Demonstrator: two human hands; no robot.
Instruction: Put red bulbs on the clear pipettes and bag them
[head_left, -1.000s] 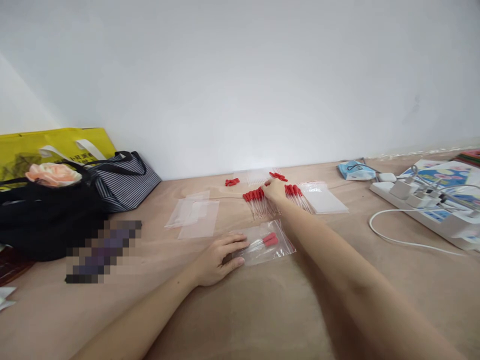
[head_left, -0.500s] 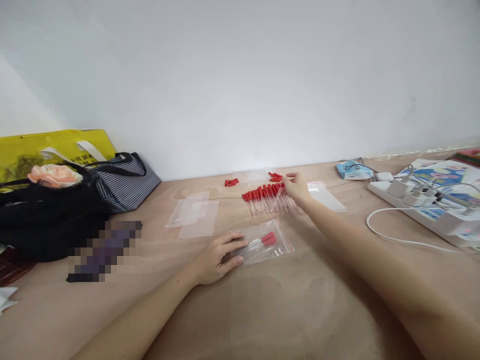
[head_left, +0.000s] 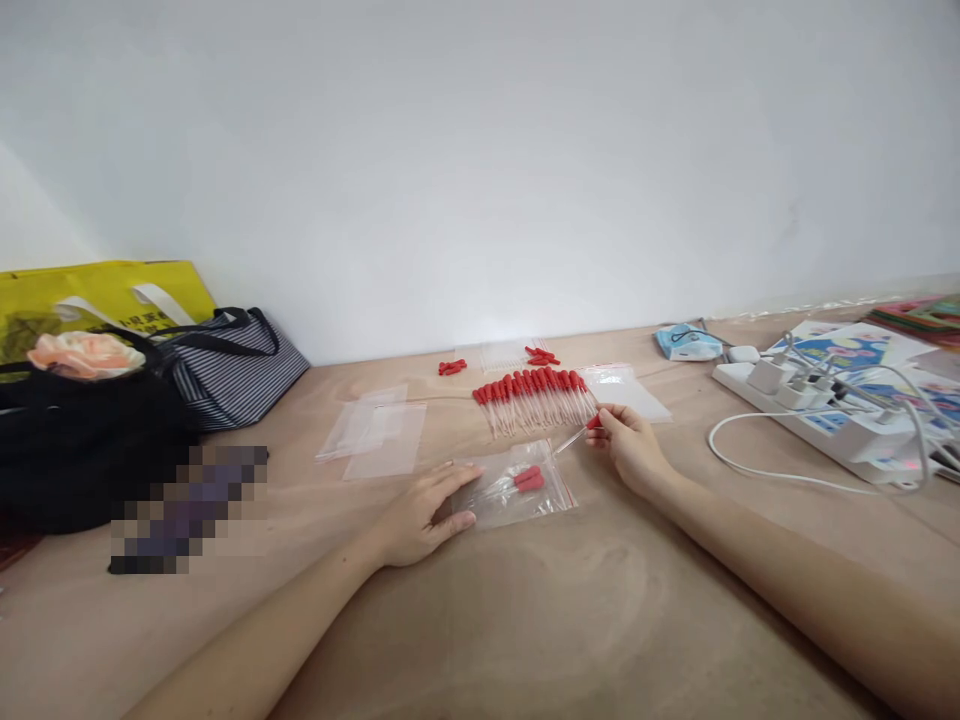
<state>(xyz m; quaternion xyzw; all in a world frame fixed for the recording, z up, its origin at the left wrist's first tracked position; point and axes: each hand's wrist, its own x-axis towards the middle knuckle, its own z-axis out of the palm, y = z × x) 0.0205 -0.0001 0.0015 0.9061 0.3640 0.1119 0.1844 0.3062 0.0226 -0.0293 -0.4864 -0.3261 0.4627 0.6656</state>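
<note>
My left hand [head_left: 420, 512] lies on the left end of a clear zip bag [head_left: 551, 492], fingers laid out and thumb apart. Inside the bag are droppers with red rubber bulbs [head_left: 529, 478]; their glass tubes run toward my left fingers. Between thumb and fingertips of my right hand [head_left: 626, 440] is a dropper [head_left: 574, 439], pinched at its red bulb. Its thin glass tube slants down to the left, the tip close to the bag's upper right corner. Behind the bag is a row of several more red-bulbed droppers [head_left: 532, 390], laid side by side.
Flat zip bags [head_left: 386, 440] lie left, another [head_left: 630, 392] right of the row. Loose red bulbs [head_left: 452, 368] are near the wall. A power strip [head_left: 810, 415] with cables and a blue packet [head_left: 688, 343] stand right; a striped bag [head_left: 232, 375] and black bag [head_left: 90, 450] left.
My right hand has come away from the right end of the dropper row toward me, with one dropper in its fingers. My left hand stays on the zip bag.
</note>
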